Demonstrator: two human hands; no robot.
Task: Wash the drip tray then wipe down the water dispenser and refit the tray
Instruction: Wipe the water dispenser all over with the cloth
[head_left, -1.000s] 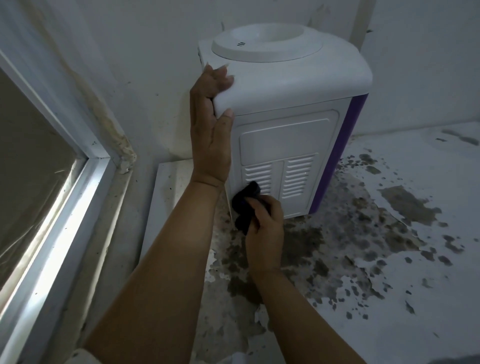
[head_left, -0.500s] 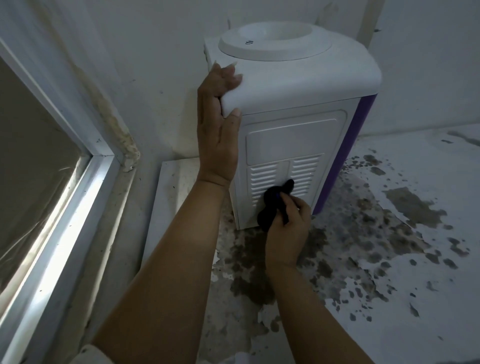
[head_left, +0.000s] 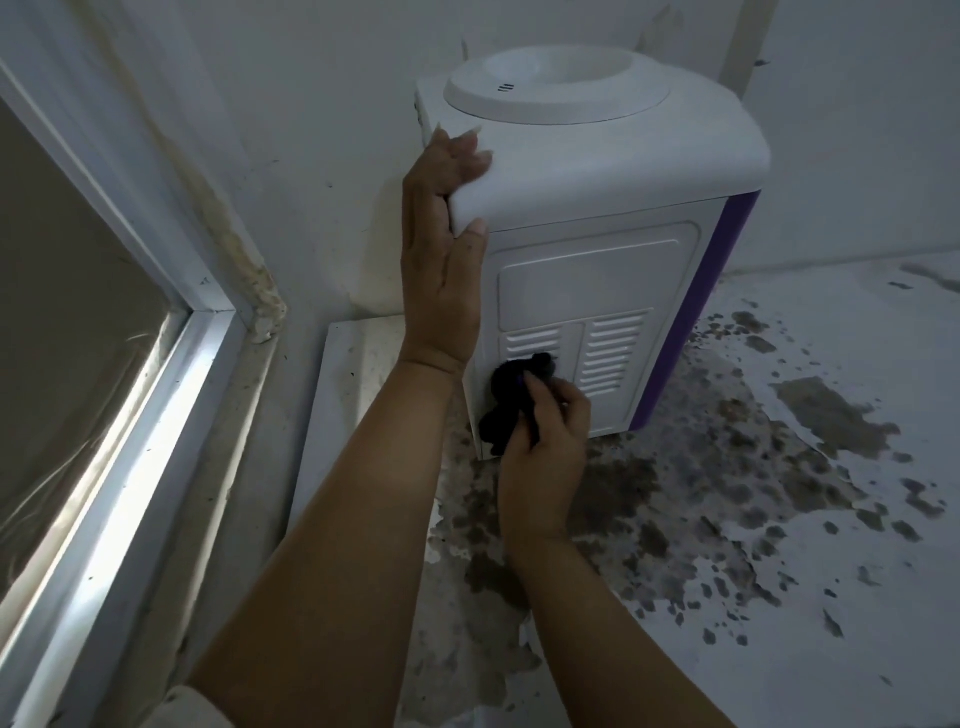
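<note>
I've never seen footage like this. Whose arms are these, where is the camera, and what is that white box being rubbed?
No robot here: a person wears a camera on the head, looking forward and down at their own arms. The white box is a small water dispenser with a purple side, standing on a stained, peeling surface in a corner beside a window. The left hand grips the dispenser's top corner, probably to steady it. The right hand holds a dark cloth pressed against the vent slots low on the panel facing us. No drip tray is visible.
</note>
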